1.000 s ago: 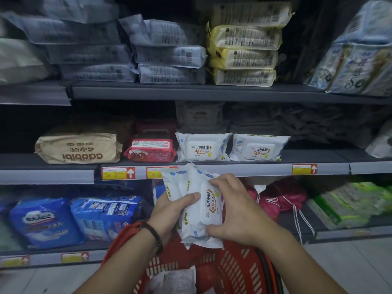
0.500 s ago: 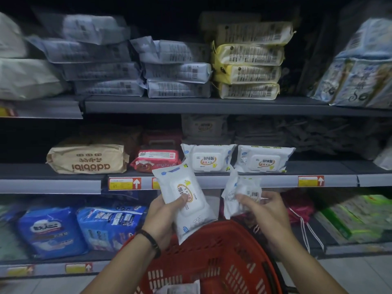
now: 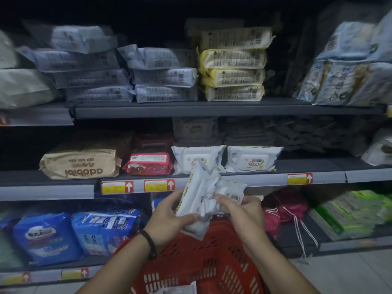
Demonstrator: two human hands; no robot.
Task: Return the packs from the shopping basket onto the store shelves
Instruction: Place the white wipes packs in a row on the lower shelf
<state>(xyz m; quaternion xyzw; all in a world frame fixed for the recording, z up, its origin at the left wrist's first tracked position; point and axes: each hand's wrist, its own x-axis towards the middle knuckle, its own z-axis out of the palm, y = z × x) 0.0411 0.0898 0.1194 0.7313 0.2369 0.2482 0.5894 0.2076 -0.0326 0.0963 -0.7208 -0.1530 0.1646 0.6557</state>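
At centre frame, just above the red shopping basket (image 3: 191, 264), two white wet-wipe packs pressed against each other. Left hand (image 3: 169, 217) curled round the taller pack (image 3: 194, 198), thumb across its lower front and fingers behind. Right hand (image 3: 244, 213) pinching the smaller crumpled pack (image 3: 230, 193) near its lower edge, fingers bent around it. Top corner of the taller pack crossing, in the picture, the front lip of the middle shelf (image 3: 265, 179) and the lower edge of a matching wipe pack (image 3: 191, 155) lying flat there. Just right of that, a second matching pack (image 3: 252, 160), close to the lip. Further right on the same shelf, bare dark board (image 3: 314, 164) out to a pale pack (image 3: 379, 147) at the right edge of the frame. Left of the wipes, a red pack (image 3: 148, 164) and a tan pack (image 3: 80, 164), side by side. At bottom centre, inside the basket, another white pack (image 3: 180, 290), only partly in view.
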